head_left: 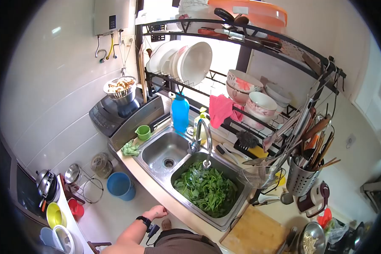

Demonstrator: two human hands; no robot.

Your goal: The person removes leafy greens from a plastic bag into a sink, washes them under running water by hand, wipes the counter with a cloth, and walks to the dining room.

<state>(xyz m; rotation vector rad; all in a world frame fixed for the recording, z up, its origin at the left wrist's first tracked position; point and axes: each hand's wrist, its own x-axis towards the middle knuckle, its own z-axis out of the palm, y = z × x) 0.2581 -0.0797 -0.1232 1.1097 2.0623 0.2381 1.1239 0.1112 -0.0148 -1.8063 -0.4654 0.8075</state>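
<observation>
My left hand (158, 211) hangs just in front of the counter edge, its fingers curled in, with nothing visible in them. A dark watch (144, 220) is strapped on that wrist. My right hand is out of view. Leafy greens (205, 186) fill the right basin of the steel double sink (176, 171), with clear water showing at their upper left. The faucet (202, 131) arches over this basin, its spout above the leaves. The left basin (163, 148) has only its drain showing.
A blue bucket (121, 186) stands on the floor at left. Right of the sink lies a wooden cutting board (254, 232). A dish rack (224, 91) with plates and bowls stands behind, and a utensil holder (301, 178) hangs at right. A green cup (143, 132) sits beside the left basin.
</observation>
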